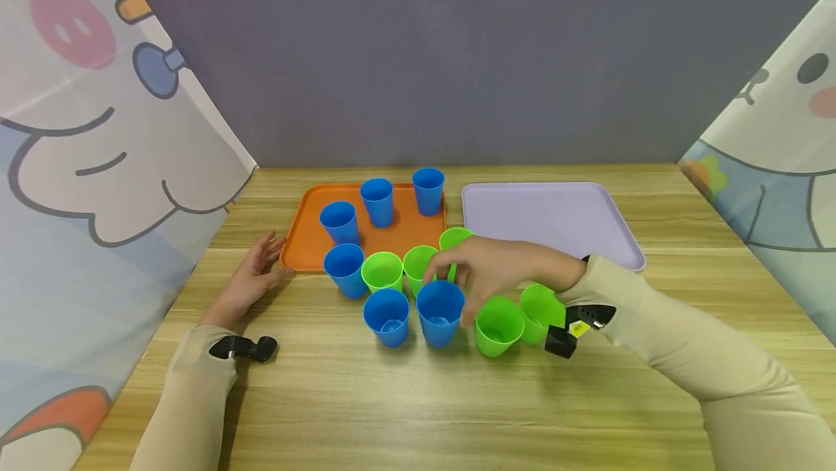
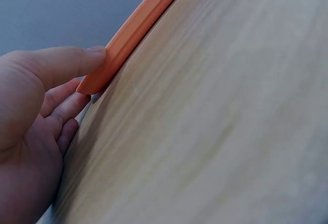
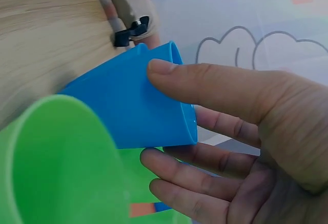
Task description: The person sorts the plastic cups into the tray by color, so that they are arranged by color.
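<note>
My right hand [image 1: 485, 272] reaches over a cluster of cups on the wooden table and grips a blue cup [image 1: 439, 317] near its rim. In the right wrist view the thumb [image 3: 205, 83] presses one side of this blue cup [image 3: 128, 114] and the fingers lie against the other. A green cup [image 3: 51, 162] stands right beside it. My left hand [image 1: 251, 282] rests on the table with relaxed fingers. Its thumb [image 2: 61, 65] touches the front left corner of the orange tray [image 2: 133, 29].
The orange tray [image 1: 307, 242] carries three blue cups [image 1: 377, 201]. An empty lilac tray [image 1: 548, 217] lies to its right. Several green cups [image 1: 498, 326] and two more blue cups [image 1: 387, 317] crowd the table's middle. Patterned curtains flank both sides.
</note>
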The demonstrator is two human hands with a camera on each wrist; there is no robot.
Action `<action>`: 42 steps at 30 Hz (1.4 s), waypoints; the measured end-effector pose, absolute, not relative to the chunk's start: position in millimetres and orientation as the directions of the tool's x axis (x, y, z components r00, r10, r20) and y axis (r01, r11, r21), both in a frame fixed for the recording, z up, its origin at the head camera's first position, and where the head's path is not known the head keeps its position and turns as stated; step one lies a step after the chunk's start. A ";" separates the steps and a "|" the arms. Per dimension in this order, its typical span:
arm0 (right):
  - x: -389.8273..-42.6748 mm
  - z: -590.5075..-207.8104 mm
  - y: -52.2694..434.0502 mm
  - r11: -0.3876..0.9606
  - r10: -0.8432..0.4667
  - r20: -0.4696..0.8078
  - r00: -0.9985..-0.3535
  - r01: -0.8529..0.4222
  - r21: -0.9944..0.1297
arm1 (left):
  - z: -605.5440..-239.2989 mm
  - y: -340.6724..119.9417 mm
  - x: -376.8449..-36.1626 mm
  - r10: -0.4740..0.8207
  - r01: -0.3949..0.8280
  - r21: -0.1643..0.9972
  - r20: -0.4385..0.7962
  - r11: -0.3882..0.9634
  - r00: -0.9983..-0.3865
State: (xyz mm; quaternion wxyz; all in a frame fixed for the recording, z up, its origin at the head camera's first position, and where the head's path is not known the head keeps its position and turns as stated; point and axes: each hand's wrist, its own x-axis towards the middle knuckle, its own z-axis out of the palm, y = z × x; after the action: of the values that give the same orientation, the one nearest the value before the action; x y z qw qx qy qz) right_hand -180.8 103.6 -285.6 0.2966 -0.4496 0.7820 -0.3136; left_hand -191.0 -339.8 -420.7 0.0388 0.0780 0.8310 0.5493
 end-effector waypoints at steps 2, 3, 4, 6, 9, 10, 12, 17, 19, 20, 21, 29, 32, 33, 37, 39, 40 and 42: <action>-181.0 -281.1 104.2 0.403 -0.884 -0.174 -0.435 -0.518 -0.754 | -420.6 -340.8 -191.4 0.173 0.088 0.913 0.019 0.399 -0.985; -181.0 -278.1 104.6 0.401 -0.883 -0.166 -0.440 -0.521 -0.754 | -420.5 -341.2 -191.9 0.175 0.088 0.910 0.017 0.405 -0.984; -181.3 -275.4 105.0 0.399 -0.882 -0.157 -0.445 -0.525 -0.752 | -420.3 -341.4 -192.0 0.175 0.084 0.908 0.012 0.410 -0.984; -182.3 -269.6 105.9 0.397 -0.879 -0.143 -0.456 -0.530 -0.749 | -420.4 -341.8 -192.4 0.178 0.078 0.909 0.005 0.409 -0.984; -185.6 -261.8 107.1 0.382 -0.879 -0.116 -0.463 -0.536 -0.753 | -420.8 -342.3 -192.6 0.178 0.073 0.907 -0.002 0.415 -0.984; -186.8 -259.3 107.2 0.371 -0.881 -0.102 -0.461 -0.543 -0.754 | -420.9 -342.3 -192.5 0.178 0.071 0.907 -0.004 0.416 -0.984; -189.3 -254.6 107.4 0.341 -0.889 -0.069 -0.452 -0.556 -0.758 | -421.2 -342.4 -192.3 0.176 0.069 0.906 -0.006 0.418 -0.984; -195.6 -243.8 107.2 0.294 -0.896 -0.002 -0.443 -0.591 -0.751 | -420.7 -341.6 -192.0 0.175 0.071 0.905 -0.005 0.421 -0.984; -198.7 -240.5 106.6 0.297 -0.892 0.005 -0.453 -0.594 -0.748 | -420.5 -341.4 -191.8 0.178 0.074 0.905 -0.002 0.418 -0.984; -200.4 -239.1 106.1 0.301 -0.889 0.006 -0.459 -0.592 -0.747 | -420.4 -341.4 -191.7 0.180 0.075 0.907 0.000 0.415 -0.984; -202.1 -237.8 105.6 0.304 -0.885 0.005 -0.465 -0.586 -0.751 | -420.2 -341.4 -191.5 0.180 0.075 0.907 -0.001 0.414 -0.984; -216.0 -232.3 102.0 0.359 -0.842 0.009 -0.539 -0.573 -0.737 | -420.3 -340.3 -192.4 0.182 0.076 0.908 -0.001 0.412 -0.983; -221.5 -232.5 101.6 0.371 -0.819 0.026 -0.573 -0.564 -0.738 | -420.7 -340.0 -193.0 0.187 0.076 0.911 -0.001 0.405 -0.982; -223.6 -232.6 101.4 0.373 -0.811 0.031 -0.584 -0.558 -0.741 | -420.7 -339.8 -192.8 0.186 0.075 0.911 -0.002 0.405 -0.983; -230.9 -231.9 100.3 0.400 -0.771 0.036 -0.636 -0.527 -0.750 | -421.0 -339.7 -192.6 0.182 0.072 0.911 -0.004 0.406 -0.983; -234.4 -231.4 99.5 0.416 -0.747 0.033 -0.664 -0.506 -0.756 | -421.3 -339.9 -192.4 0.177 0.070 0.912 -0.003 0.405 -0.984; -236.2 -231.4 99.3 0.427 -0.734 0.032 -0.678 -0.498 -0.755 | -421.4 -340.0 -192.4 0.176 0.071 0.911 -0.002 0.406 -0.984; -239.6 -232.0 98.7 0.447 -0.705 0.025 -0.709 -0.471 -0.761 | -421.3 -340.2 -191.9 0.171 0.070 0.911 0.000 0.406 -0.985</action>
State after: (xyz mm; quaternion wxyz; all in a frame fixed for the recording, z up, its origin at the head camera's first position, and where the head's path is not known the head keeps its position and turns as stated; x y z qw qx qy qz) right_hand -239.6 98.7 -232.0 0.1492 -0.3509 0.8373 -0.3918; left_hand -191.9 -340.2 -421.3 0.0465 0.0719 0.8373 0.5400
